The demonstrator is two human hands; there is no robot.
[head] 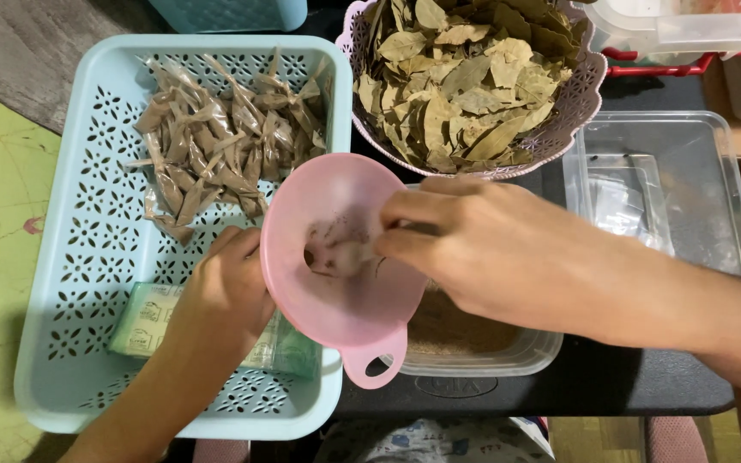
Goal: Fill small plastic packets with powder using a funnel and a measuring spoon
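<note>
Nearest, the left hand (220, 291) wraps the pink funnel (336, 257) from below, above the blue basket (70, 257). Right hand (490, 253) fingers (405, 227) pinch closed inside the bowl, pushing brown powder toward the spout. Best keep the funnel upright and press gently.

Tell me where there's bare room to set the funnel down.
Bare patches: the blue basket floor left of the left hand, and the clear tub at right. Crowded: the packet pile and leaf bowl.
</note>
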